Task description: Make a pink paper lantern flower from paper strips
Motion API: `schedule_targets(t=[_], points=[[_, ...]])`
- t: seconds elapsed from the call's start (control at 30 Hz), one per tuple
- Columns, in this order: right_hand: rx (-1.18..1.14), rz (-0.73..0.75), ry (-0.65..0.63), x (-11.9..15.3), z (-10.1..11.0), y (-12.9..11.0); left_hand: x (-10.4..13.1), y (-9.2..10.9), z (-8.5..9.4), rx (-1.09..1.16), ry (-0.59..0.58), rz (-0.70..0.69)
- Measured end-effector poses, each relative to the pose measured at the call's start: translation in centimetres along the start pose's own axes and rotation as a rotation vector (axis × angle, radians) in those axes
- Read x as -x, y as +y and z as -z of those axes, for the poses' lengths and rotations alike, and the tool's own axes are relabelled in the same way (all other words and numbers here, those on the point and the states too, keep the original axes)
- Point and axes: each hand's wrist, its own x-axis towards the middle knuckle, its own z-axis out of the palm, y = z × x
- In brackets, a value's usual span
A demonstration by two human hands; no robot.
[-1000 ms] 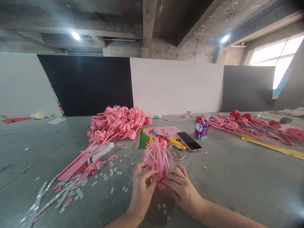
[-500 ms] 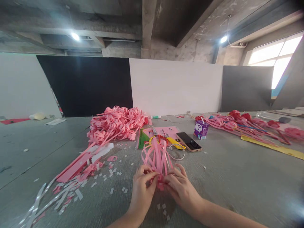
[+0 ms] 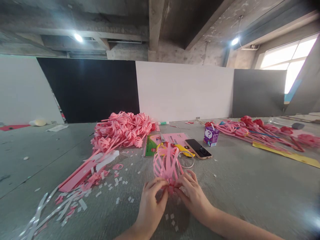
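Between my hands is a bundle of looped pink paper strips, its loops fanning away from me and its gathered end close to me. My left hand pinches that end from the left, thumb against fingers. From the right, my right hand grips the same end with thumb and fingertips. My fingers partly hide the gathered end. Just beyond the loops lie a silver ring-shaped roll, a yellow-handled tool and a pink and green booklet.
A large heap of pink paper-strip flowers stands at the back left. Pink strips and white scraps lie left. A phone and purple carton are beyond my right hand. Pink stems and a yellow strip lie far right.
The looped bundle has tipped slightly right and its loops have drawn narrower. My fingers have come closer together at its gathered end, which has moved a little away from me.
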Motion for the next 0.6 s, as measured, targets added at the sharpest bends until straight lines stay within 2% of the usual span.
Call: schedule_targets(t=[0.27,0.6], points=[[-0.021,0.061,-0.028,-0.04,0.27,-0.29,-0.15,0.44,0.04,0.08,-0.036,0.025],[-0.012,0.029,-0.068,-0.16,0.23,-0.42,-0.12,0.18,-0.19,0.064,-0.067,-0.021]])
